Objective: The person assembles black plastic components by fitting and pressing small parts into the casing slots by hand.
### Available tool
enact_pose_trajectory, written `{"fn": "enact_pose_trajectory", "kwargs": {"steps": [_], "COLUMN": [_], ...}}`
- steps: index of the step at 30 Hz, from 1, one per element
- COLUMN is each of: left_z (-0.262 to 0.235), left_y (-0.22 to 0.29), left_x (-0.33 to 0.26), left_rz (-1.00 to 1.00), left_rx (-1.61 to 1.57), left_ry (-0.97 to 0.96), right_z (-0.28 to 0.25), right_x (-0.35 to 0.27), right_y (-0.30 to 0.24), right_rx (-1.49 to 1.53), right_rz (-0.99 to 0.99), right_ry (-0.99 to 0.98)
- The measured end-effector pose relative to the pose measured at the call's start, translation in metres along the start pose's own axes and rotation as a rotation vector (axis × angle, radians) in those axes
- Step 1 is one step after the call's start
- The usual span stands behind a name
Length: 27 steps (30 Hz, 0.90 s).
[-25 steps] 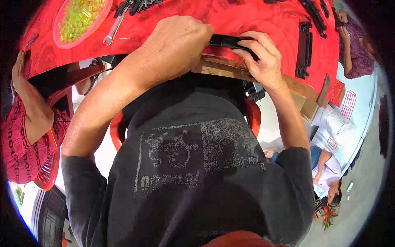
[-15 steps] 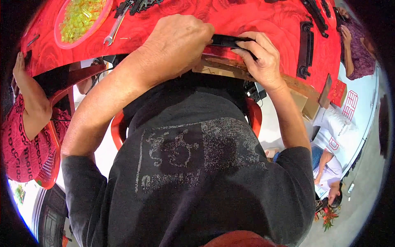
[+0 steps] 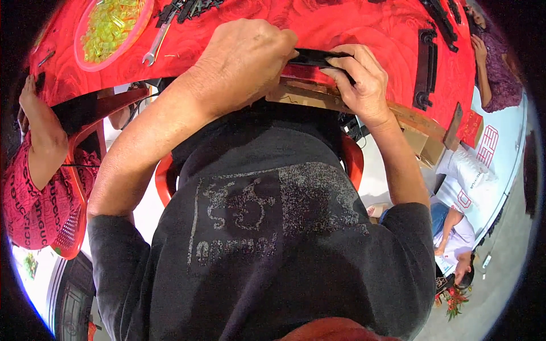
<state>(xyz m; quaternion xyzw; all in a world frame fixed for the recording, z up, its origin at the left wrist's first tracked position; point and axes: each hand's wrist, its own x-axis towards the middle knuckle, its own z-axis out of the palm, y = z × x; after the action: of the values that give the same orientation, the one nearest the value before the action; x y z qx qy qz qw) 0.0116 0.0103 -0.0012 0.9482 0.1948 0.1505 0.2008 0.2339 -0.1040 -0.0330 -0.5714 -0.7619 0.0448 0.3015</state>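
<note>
While right grip (image 3: 367, 85) pinches black strip (image 3: 313, 57) at right, left grip (image 3: 250, 59) hides opposite end, closure unclear.

A black T-shirt (image 3: 335, 273) has short sleeves (image 3: 118, 244) at eight and four o'clock and a worn, speckled grey print (image 3: 310, 204) near centre.

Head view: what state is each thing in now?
Left hand: curled at the strip's left end, fingertips mostly hidden
Right hand: pinching the strip's right end
Strip: held between both hands, at the table's near edge
Bowl: open, holding yellow-green pieces
Wrench: lying on the table, unheld
Black bar: lying on the table, unheld
</note>
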Motion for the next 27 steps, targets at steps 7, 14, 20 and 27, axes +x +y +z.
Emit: {"fn": "enact_pose_trajectory", "kwargs": {"steps": [7,14,20,27], "left_z": [-0.001,0.000,-0.015,0.005], "left_y": [0.001,0.006,-0.011,-0.048], "left_x": [0.002,0.002,-0.006,-0.021], "left_rz": [0.017,-0.027,-0.170,-0.090], "left_rx": [0.025,0.020,-0.057,0.101], "left_ry": [-0.021,-0.034,0.230,0.488], "right_z": [0.000,0.001,-0.001,-0.008], "right_x": [0.000,0.000,-0.005,-0.011], "right_y": [0.000,0.000,0.004,-0.010], "right_rx": [-0.018,-0.024,0.020,0.034], "right_rz": [0.004,-0.012,0.008,0.084], "right_ry": [-0.002,0.000,0.014,0.029]}}
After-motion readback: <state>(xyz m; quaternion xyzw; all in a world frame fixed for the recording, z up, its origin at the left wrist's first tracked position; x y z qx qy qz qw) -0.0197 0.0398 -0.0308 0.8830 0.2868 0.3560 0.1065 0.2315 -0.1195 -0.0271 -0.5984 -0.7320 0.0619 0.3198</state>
